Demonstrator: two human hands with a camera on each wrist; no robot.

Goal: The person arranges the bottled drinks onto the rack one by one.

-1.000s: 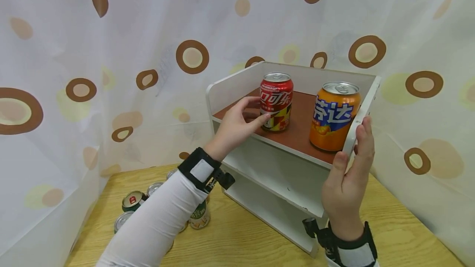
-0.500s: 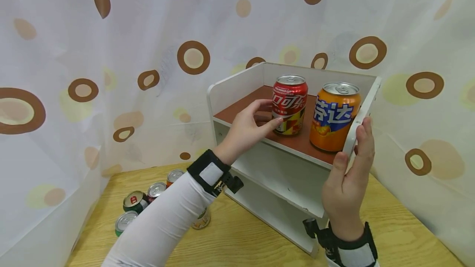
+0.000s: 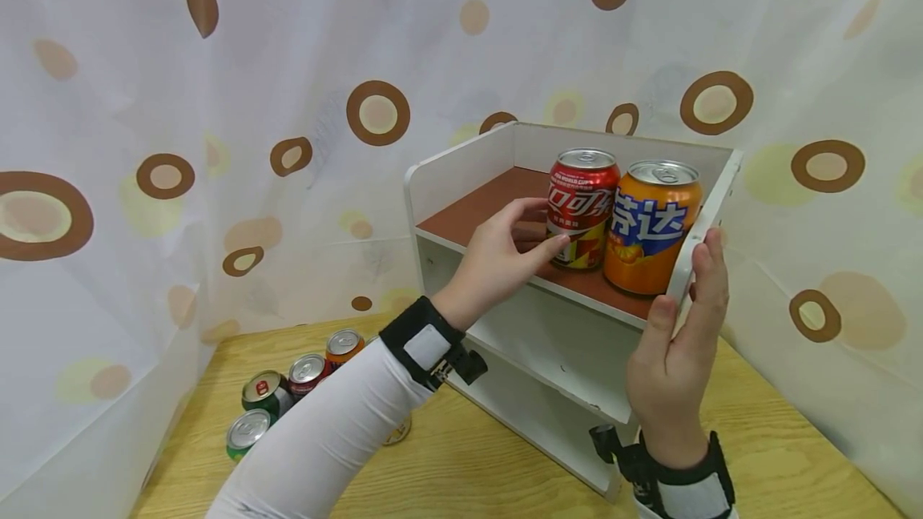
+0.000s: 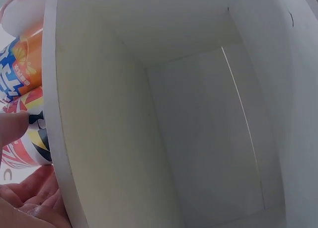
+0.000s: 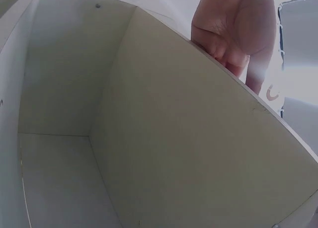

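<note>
In the head view, my left hand [image 3: 508,259] holds a red Coca-Cola can [image 3: 582,211], thumb across its front and fingers at its left and back. The can stands upright on the brown top of a white shelf unit [image 3: 461,154]. Right beside it is an orange Fanta can [image 3: 652,231], upright by the right side panel; the two look in contact or nearly so. My right hand [image 3: 678,367] rests against that panel's front edge, thumb up in front and fingers fairly straight along the outer face. The left wrist view shows the left thumb [image 4: 14,127] on the red can.
Several cans, among them a dark green can [image 3: 267,395] and an orange can [image 3: 344,344], stand on the wooden table [image 3: 461,471] at left, partly hidden by my left sleeve. White compartments [image 3: 541,343] lie below the top. A patterned curtain [image 3: 433,30] hangs behind.
My left hand has slid the red Coca-Cola can rightward along the shelf top, up beside the orange Fanta can. The right hand and the Fanta can have stayed in place.
</note>
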